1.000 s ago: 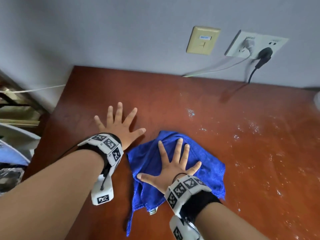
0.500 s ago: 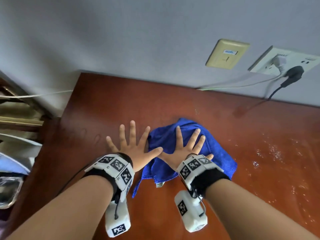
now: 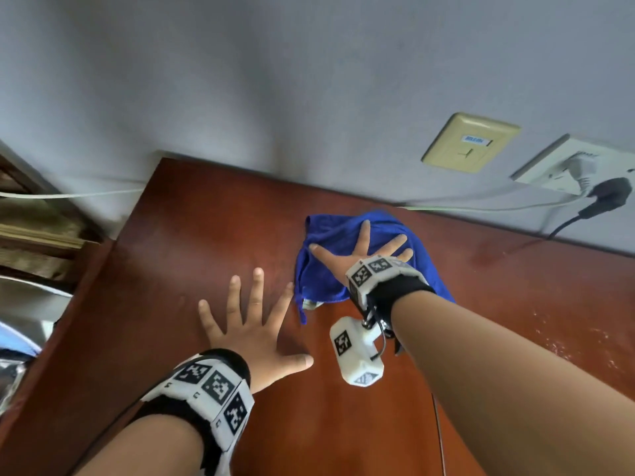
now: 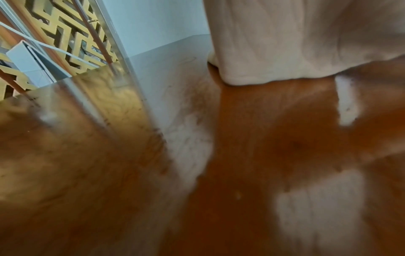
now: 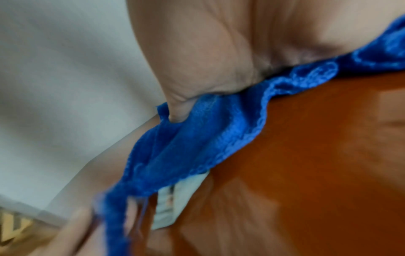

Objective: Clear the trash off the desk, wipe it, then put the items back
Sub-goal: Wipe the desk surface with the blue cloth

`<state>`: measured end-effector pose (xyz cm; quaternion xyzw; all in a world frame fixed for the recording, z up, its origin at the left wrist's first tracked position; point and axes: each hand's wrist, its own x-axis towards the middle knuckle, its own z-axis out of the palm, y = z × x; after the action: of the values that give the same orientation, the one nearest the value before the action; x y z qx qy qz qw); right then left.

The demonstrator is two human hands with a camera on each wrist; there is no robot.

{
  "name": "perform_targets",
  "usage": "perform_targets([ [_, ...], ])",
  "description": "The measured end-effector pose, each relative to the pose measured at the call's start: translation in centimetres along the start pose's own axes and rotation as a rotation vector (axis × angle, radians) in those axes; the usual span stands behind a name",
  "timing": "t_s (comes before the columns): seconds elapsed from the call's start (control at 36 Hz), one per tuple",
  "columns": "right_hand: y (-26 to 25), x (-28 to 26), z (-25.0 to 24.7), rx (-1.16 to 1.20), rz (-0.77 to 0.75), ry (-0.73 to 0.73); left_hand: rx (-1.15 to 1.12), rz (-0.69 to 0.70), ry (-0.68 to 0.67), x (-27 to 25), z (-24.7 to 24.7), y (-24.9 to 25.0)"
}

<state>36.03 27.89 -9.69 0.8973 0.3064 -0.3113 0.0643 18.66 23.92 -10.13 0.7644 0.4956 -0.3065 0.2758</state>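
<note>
A crumpled blue cloth (image 3: 330, 249) lies on the red-brown desk (image 3: 192, 255) near the back wall. My right hand (image 3: 364, 249) presses flat on the cloth with fingers spread wide. In the right wrist view the palm (image 5: 219, 52) sits on the blue cloth (image 5: 197, 138), whose white tag (image 5: 175, 199) trails on the wood. My left hand (image 3: 254, 321) lies flat on the bare desk, fingers splayed, just left of and nearer than the cloth, holding nothing. The left wrist view is blurred, showing the desk (image 4: 241, 173) surface.
A beige wall plate (image 3: 470, 142) and a white socket (image 3: 577, 170) with a black plug (image 3: 608, 194) sit on the wall at back right. A thin cable (image 3: 481, 208) runs along the desk's back edge. Wet specks (image 3: 563, 338) dot the desk's right side. Clutter (image 3: 31, 235) lies beyond the left edge.
My right hand has pushed the blue cloth away from me toward the back wall. My left hand stays flat on the desk and now lies nearer than the cloth.
</note>
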Motion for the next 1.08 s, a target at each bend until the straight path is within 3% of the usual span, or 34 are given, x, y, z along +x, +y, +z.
perform_targets([
  [0.19,-1.0,2.5,-2.5,0.028,0.014,-0.024,-0.024,0.010,0.023,-0.1,0.2,0.0],
  [0.28,0.1,3.9,-3.7,0.120,-0.106,-0.117,-0.029,0.014,0.028,-0.2,0.2,0.0],
  [0.33,1.4,3.4,-5.5,0.036,-0.237,-0.076,-0.032,0.018,0.024,-0.2,0.1,0.0],
  [0.47,4.3,4.6,-8.8,-0.440,-0.846,0.274,-0.045,0.021,0.016,-0.2,0.1,-0.1],
  [0.53,4.6,5.8,-8.6,-0.591,-1.148,0.250,-0.045,0.023,0.019,-0.1,0.1,-0.1],
  [0.58,4.4,6.9,-8.3,-0.768,-1.280,0.133,-0.036,0.021,0.018,-0.1,0.1,-0.1],
  [0.75,2.7,9.0,-7.1,-0.867,-1.397,0.111,-0.032,0.017,0.016,-0.1,0.2,-0.1],
  [0.86,3.3,9.5,-6.1,-0.783,-1.419,0.108,-0.037,0.019,0.015,-0.1,0.2,-0.1],
  [1.08,4.8,9.0,-4.2,-0.605,-1.186,0.196,-0.034,0.012,0.001,-0.2,0.0,0.0],
])
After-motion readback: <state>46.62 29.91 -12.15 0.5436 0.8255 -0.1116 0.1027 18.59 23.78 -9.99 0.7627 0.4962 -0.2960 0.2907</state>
